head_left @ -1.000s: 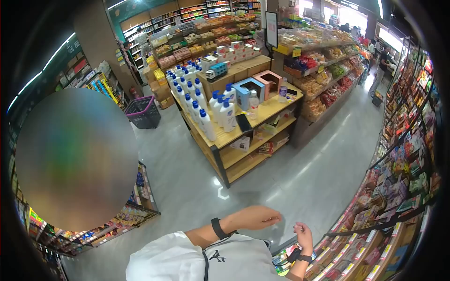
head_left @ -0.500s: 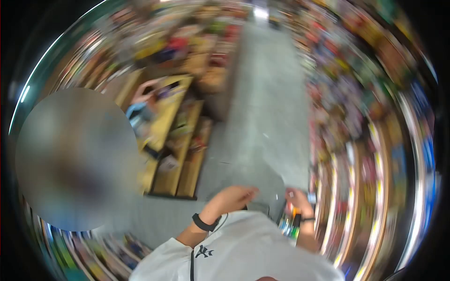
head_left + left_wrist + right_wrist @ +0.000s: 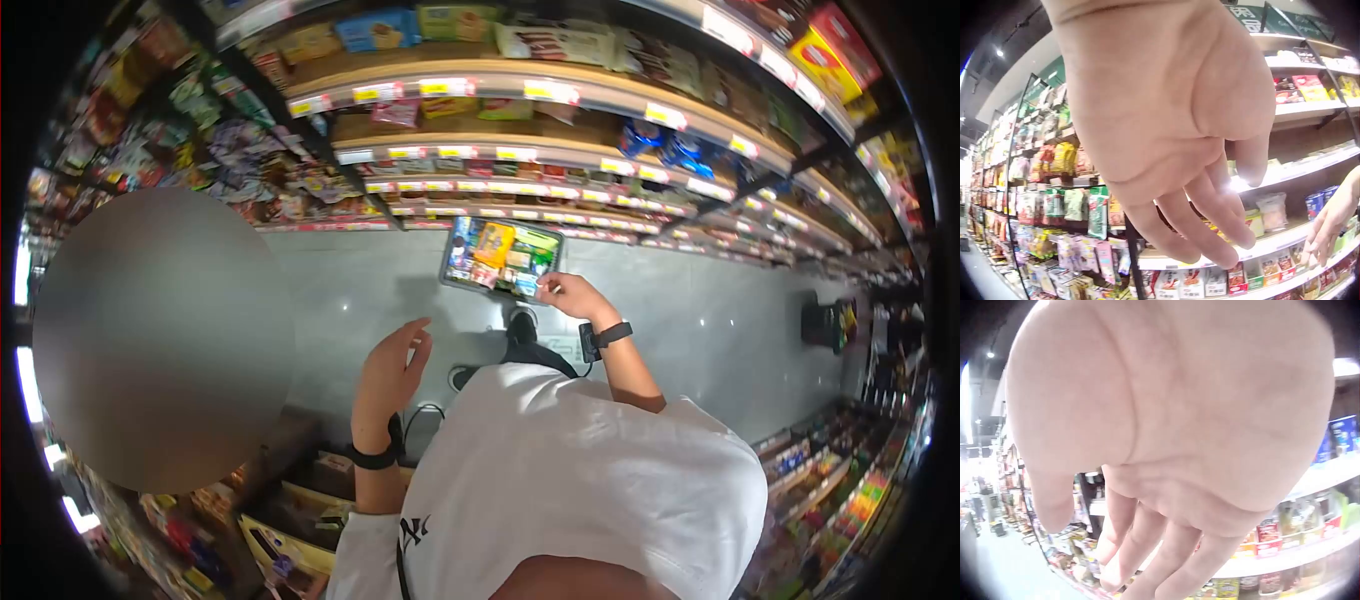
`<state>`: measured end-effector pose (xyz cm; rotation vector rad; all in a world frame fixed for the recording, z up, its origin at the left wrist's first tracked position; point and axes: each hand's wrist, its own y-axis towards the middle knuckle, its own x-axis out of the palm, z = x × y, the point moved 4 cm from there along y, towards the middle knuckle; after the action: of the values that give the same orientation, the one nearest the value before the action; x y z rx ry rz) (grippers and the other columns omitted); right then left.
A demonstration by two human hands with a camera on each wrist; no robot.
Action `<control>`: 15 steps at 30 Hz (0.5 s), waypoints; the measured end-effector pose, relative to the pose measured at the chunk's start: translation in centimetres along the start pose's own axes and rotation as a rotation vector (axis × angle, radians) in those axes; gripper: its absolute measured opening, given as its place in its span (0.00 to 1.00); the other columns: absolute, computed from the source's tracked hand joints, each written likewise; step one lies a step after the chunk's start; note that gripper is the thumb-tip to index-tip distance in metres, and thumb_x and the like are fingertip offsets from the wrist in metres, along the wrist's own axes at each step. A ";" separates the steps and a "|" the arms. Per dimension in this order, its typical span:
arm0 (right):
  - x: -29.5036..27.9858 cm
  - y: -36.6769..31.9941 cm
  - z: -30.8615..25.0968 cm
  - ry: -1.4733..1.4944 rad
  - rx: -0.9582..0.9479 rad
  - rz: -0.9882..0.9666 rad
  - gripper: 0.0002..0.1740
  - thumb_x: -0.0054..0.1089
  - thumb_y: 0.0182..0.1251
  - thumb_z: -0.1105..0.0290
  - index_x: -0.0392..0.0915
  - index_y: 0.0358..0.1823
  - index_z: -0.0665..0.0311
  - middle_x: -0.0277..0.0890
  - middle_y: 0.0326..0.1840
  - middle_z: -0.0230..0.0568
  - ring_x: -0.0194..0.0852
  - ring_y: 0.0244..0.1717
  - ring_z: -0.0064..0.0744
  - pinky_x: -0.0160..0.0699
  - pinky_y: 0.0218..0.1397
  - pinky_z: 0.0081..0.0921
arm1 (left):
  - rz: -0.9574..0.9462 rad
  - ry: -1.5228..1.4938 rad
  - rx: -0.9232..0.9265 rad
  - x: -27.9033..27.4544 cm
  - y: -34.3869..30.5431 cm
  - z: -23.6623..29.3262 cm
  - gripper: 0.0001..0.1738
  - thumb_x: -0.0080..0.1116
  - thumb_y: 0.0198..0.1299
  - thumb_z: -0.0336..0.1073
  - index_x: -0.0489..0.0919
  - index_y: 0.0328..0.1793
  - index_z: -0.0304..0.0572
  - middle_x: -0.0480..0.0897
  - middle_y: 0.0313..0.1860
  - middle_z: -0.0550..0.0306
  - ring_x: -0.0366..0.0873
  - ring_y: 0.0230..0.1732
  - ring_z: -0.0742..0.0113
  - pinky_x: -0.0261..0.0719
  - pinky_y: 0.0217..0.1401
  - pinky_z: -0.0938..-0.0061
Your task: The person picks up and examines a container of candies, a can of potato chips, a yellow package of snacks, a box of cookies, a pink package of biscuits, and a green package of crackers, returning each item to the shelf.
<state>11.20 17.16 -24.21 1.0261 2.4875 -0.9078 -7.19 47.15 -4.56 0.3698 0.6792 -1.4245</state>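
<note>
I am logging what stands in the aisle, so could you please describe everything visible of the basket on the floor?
The basket is rectangular with a grey rim, seen from above. It stands on the grey floor just in front of the lowest shelf. It is filled with colourful packets in yellow, green, blue and red, with labels too small to read. The right hand overlaps its near corner with relaxed fingers; whether it touches the rim is unclear.

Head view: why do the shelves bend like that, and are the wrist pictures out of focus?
Head view: a fisheye lens bows the shelves and darkens the corners; a smeared oval covers the left. Left wrist view: the left hand fills it, shelves behind fairly sharp. Right wrist view: the right hand looms soft and pale, background blurred.
</note>
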 end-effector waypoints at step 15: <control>3.4 7.6 17.2 0.334 0.157 -0.052 0.29 0.80 0.61 0.61 0.80 0.59 0.68 0.87 0.44 0.44 0.87 0.46 0.38 0.84 0.52 0.34 | -0.422 -0.003 -0.161 16.4 10.7 -3.3 0.21 0.59 0.75 0.44 0.82 0.63 0.36 0.87 0.58 0.41 0.83 0.59 0.38 0.80 0.61 0.53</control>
<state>14.84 11.85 -42.16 1.2606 2.7599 -1.0356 2.64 37.83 -19.06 0.0981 0.8995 -1.7514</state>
